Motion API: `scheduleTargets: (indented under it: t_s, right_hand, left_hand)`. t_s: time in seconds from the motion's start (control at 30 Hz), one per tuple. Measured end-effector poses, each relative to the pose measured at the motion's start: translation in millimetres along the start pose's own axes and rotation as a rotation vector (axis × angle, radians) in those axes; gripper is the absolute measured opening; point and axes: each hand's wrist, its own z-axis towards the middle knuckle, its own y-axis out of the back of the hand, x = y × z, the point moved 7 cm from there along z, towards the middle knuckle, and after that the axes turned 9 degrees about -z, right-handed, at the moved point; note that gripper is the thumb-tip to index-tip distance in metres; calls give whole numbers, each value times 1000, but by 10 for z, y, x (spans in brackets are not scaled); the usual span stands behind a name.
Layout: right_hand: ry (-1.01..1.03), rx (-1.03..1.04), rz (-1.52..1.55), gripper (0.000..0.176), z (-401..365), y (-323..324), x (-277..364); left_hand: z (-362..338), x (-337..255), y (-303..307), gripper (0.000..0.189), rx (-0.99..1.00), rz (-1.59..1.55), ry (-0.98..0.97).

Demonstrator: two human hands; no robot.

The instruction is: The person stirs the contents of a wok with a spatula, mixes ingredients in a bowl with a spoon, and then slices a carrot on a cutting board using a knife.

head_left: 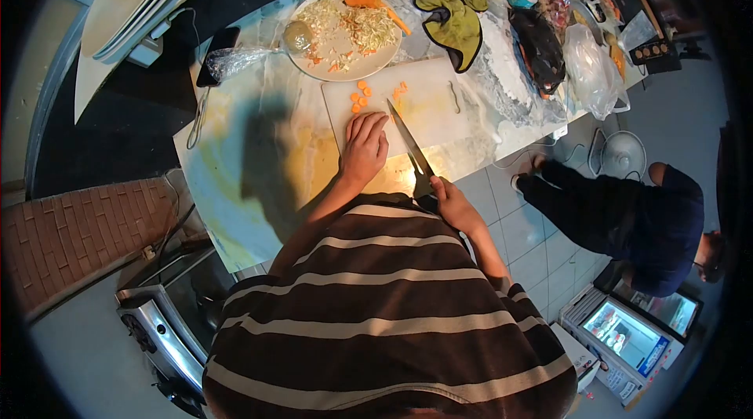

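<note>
My right hand (pixel 456 206) is wrapped round the handle of a kitchen knife (pixel 411 139). The blade slants up and left over a white cutting board (pixel 431 97), its tip near small carrot bits (pixel 400 90). Left of the blade, my left hand (pixel 365 146) rests on the board with its fingers curled and pressed together. Whatever lies under those fingers is hidden. Several round carrot slices (pixel 360 97) lie just beyond the fingertips. Behind the board, a large plate (pixel 345 74) bears shredded vegetables (pixel 369 31), carrot pieces (pixel 365 0) and a round pale-brown item (pixel 297 36).
Green cloths with black edging (pixel 453 19) lie behind the board. Plastic bags (pixel 588 66) crowd the table's right end. A phone (pixel 218 54) and clear plastic wrap (pixel 243 62) sit left of the plate. Another person (pixel 643 219) is at right, near a lit glass-topped cabinet (pixel 627 333).
</note>
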Motion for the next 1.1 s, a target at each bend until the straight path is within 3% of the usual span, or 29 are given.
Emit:
scheduleTargets:
  t_s: [0.6, 0.73, 0.8, 0.93, 1.0, 1.03, 1.1]
  right_hand:
    - [-101, 71, -126, 60, -75, 25, -24]
    - [4, -20, -175, 61, -42, 18, -167]
    - [-344, 266, 89, 60, -186, 53, -111]
    - [-333, 290, 276, 60, -196, 102, -79]
    - [-320, 463, 640, 53, -236, 43, -2]
    - [-313, 469, 639, 53, -235, 58, 8]
    - [-350, 576, 830, 50, -287, 23, 62]
  left_hand:
    - [-2, 45, 2, 32, -6, -92, 41]
    - [10, 79, 20, 31, -36, -111, 65]
    - [39, 59, 78, 31, -83, -138, 83]
    - [121, 3, 236, 30, -126, -111, 120]
    - [142, 148, 284, 25, -173, -298, 365]
    - [167, 191, 291, 25, -178, -291, 363]
    - [160, 375, 115, 28, -136, -819, 662]
